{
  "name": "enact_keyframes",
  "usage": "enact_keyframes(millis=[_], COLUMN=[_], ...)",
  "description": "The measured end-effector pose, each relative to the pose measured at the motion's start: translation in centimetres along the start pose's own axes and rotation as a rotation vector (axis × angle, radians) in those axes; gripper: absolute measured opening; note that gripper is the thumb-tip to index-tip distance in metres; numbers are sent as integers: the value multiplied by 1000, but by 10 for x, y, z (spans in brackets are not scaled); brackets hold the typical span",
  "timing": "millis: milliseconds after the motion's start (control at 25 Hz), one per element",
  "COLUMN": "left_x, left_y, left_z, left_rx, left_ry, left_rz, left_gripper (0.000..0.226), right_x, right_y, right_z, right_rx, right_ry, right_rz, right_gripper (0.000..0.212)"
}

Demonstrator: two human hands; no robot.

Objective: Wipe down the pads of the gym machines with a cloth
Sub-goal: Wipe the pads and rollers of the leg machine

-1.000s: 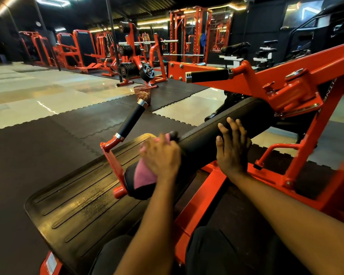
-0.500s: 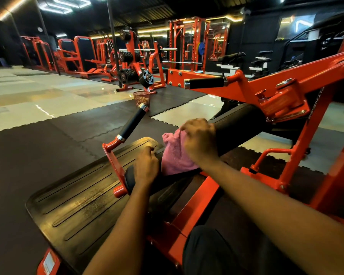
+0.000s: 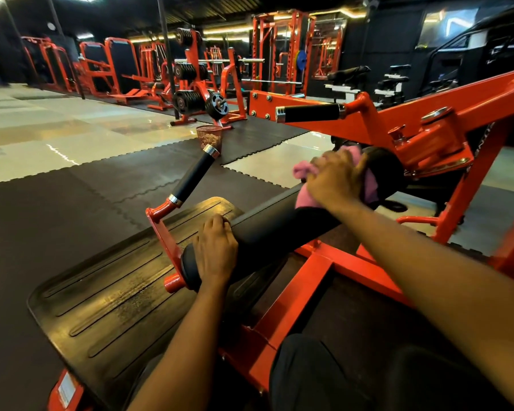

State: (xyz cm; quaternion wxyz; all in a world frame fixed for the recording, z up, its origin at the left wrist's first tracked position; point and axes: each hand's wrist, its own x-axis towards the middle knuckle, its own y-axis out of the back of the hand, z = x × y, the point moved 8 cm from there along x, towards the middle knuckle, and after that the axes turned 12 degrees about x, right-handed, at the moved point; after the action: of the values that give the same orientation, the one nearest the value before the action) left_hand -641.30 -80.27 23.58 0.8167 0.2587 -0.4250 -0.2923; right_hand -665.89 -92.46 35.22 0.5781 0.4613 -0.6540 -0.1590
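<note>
Dim gym: jigsaw-edged rubber floor mats (image 3: pixel 86 209), orange steel frame (image 3: pixel 315 272). Left hand (image 3: pixel 215 250) grips the smooth cylindrical pad (image 3: pixel 279 229); right hand (image 3: pixel 336 179) clutches a crumpled pink cloth (image 3: pixel 303 198) against it.

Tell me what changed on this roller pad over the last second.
The pink cloth passed from the left hand to the right hand, which gripped it and wiped it along the roller pad to the far end by the orange frame. The left hand let go and now holds the pad's near end. Pad and footplate stayed put.
</note>
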Motion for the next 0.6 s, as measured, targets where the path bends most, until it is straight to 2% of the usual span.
enact_keyframes(millis=[120,240,360,520,600], left_x=[-3,-2,-4,-7,-8], left_y=[-2,-4,-3,1,2], left_z=[0,-1,-3,-4,-2], left_rx=[10,2,-53,-108,-94], left_ry=[-25,-38,-69,-123,-92], left_rz=[1,-25,-31,-14,10], left_gripper=[14,15,12,23,20], right_x=[34,34,5,-62,-85], right_y=[34,35,9,-43,-56], right_z=[62,61,8,-88,-117], right_rx=[-4,28,48,-1,-32], right_ry=[-57,-86,-34,171,297], right_rz=[28,91,33,-88,-126], right_gripper=[33,31,35,26,25])
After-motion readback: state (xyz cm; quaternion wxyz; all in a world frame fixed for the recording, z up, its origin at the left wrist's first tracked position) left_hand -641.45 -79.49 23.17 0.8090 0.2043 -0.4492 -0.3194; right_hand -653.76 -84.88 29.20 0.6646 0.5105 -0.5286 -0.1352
